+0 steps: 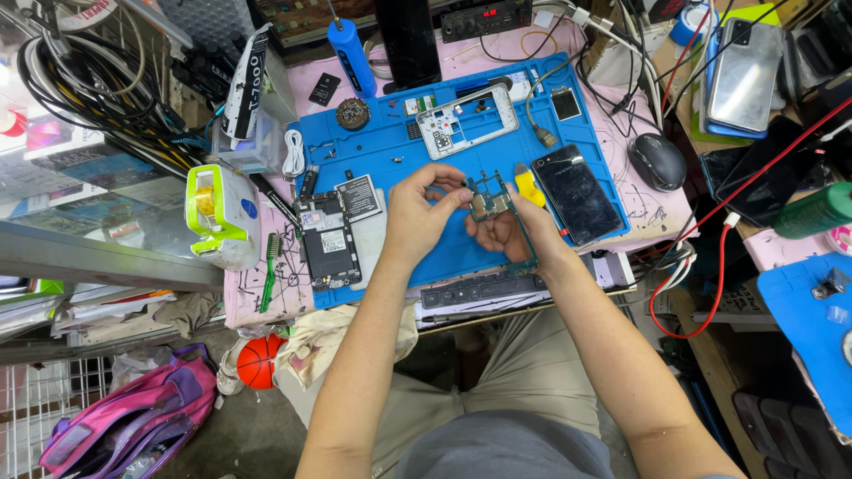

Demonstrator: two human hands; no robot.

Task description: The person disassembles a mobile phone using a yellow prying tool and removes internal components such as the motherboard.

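Lap: the person's grey shirt and khaki trousers fill the bottom edge, with both forearms reaching up toward the bench.
Right hand [508, 232]: cupped palm-up under a phone circuit board [491, 202], fingers curled loosely around its lower edge.
Left hand [422, 211]: thumb and forefinger pinched together at the board's upper left edge; whether a small part lies between them cannot be told.
Circuit board: held in the air just above the blue work mat [390, 146], between both hands.
Mat, left part: an opened phone body [327, 244] with a battery [359, 197] just beside it.
Mat, upper middle: a bare silver phone frame [468, 121].
Mat, right part: a dark phone screen [577, 193], with a yellow tool [530, 186] between it and the right hand.
Bench, right: a black mouse [658, 160] near the mat.
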